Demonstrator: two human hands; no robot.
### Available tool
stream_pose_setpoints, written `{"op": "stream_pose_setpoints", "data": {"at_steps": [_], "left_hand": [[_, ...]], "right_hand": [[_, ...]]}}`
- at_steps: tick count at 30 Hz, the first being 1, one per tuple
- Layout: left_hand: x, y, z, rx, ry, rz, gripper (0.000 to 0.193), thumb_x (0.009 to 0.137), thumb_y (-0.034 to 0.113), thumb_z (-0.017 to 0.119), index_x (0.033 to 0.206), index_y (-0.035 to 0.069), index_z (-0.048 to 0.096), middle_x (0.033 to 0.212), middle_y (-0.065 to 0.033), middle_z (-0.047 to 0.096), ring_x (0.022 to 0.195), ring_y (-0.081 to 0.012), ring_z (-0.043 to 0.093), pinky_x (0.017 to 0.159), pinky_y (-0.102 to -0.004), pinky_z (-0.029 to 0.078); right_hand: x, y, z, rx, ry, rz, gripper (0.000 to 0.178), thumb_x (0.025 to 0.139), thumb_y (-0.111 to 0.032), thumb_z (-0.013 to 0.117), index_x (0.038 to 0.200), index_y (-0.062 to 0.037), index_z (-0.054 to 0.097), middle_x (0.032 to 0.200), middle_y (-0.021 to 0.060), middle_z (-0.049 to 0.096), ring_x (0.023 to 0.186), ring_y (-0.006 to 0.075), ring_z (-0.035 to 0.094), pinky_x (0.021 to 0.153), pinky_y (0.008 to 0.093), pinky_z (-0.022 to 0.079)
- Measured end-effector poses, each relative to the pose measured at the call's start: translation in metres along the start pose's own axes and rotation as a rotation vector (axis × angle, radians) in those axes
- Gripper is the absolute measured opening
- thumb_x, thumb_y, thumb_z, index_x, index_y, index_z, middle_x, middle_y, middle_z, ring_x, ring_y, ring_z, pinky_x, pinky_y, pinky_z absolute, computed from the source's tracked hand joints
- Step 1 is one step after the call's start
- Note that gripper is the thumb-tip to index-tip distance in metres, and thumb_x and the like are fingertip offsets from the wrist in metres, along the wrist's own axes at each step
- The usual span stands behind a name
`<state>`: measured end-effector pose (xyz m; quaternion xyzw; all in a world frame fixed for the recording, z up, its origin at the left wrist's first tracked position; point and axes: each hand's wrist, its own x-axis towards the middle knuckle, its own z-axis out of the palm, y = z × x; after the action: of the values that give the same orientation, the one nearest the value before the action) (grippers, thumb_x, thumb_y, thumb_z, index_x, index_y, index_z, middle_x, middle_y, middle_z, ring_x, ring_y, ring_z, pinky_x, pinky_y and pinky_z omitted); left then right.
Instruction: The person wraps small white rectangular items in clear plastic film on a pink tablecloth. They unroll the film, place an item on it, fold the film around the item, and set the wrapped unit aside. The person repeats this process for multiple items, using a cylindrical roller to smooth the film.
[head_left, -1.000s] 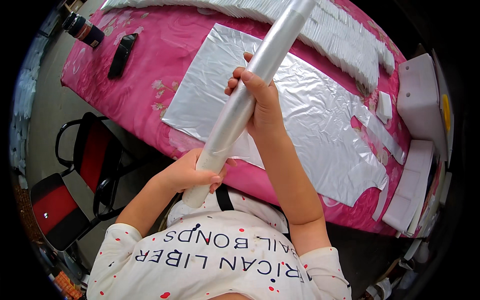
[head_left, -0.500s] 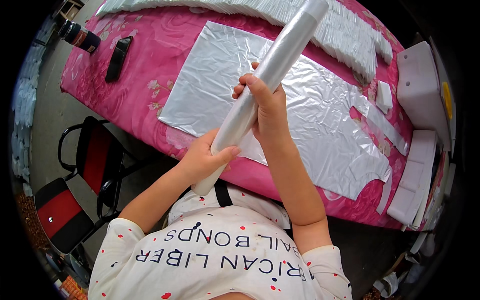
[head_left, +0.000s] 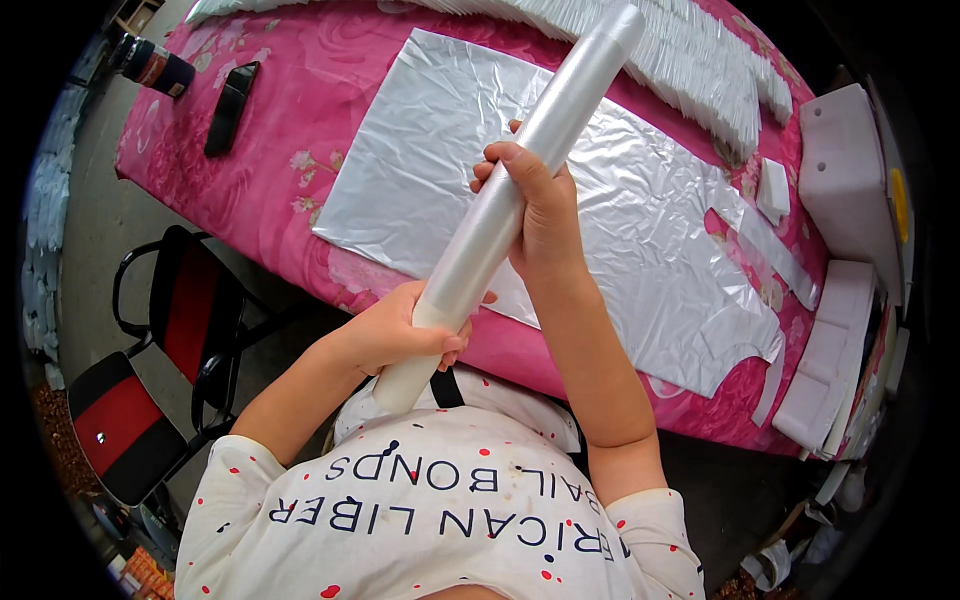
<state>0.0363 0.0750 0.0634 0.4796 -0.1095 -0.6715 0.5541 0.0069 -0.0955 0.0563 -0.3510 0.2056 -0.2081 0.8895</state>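
A long roll of clear plastic film (head_left: 480,230) slants in front of me, its lower end near my waist and its upper end over the far side of the table. My left hand (head_left: 405,325) is wrapped round the lower part of the roll. Higher up, about the middle, my right hand (head_left: 540,200) grips it with the thumb on top. Beneath the roll lies a flat, silvery-white plastic bag (head_left: 630,230) with cut-out handles at its right end. The roll covers part of the bag.
The table wears a pink flowered cloth (head_left: 270,210). Stacks of folded white bags (head_left: 700,95) line its far edge. A dark phone (head_left: 232,108) and a dark jar (head_left: 155,66) lie at the left. White boxes (head_left: 850,165) stand at the right; a red-and-black chair (head_left: 195,290) is at the left.
The roll's upper end has shifted slightly left and down. My left hand has turned round the roll, its thumb now lower, while my right hand keeps its hold with little movement.
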Motion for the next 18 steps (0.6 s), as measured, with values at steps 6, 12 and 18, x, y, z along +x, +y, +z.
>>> {"op": "stream_pose_setpoints", "data": {"at_steps": [6, 12, 18], "left_hand": [[0.002, -0.004, -0.002, -0.136, -0.116, -0.026, 0.084, 0.065, 0.032, 0.077, 0.127, -0.009, 0.038, 0.072, -0.0035, 0.053, 0.062, -0.0108, 0.054, 0.056, -0.0234, 0.044], [0.016, -0.010, -0.002, 0.012, 0.187, 0.035, 0.072, 0.078, 0.048, 0.060, 0.126, -0.001, 0.039, 0.083, -0.0082, 0.058, 0.071, -0.0143, 0.057, 0.062, -0.0277, 0.048], [0.017, -0.031, -0.021, 0.105, 0.216, -0.228, 0.046, 0.092, 0.042, 0.042, 0.116, 0.003, 0.048, 0.076, -0.0072, 0.058, 0.063, -0.0138, 0.055, 0.060, -0.0270, 0.048]], "right_hand": [[-0.006, 0.003, -0.002, 0.003, 0.032, 0.016, 0.054, 0.076, -0.016, 0.067, 0.115, 0.0010, 0.035, 0.087, 0.0098, 0.052, 0.072, 0.0157, 0.058, 0.065, 0.0299, 0.052], [-0.014, 0.019, -0.016, -0.145, 0.128, -0.046, 0.051, 0.079, -0.016, 0.066, 0.116, 0.0017, 0.035, 0.087, 0.0091, 0.053, 0.073, 0.0153, 0.058, 0.066, 0.0301, 0.052], [-0.019, 0.025, -0.039, -0.257, 0.223, -0.049, 0.041, 0.078, -0.015, 0.067, 0.106, 0.0010, 0.042, 0.087, 0.0084, 0.055, 0.075, 0.0144, 0.058, 0.068, 0.0274, 0.048]]}}
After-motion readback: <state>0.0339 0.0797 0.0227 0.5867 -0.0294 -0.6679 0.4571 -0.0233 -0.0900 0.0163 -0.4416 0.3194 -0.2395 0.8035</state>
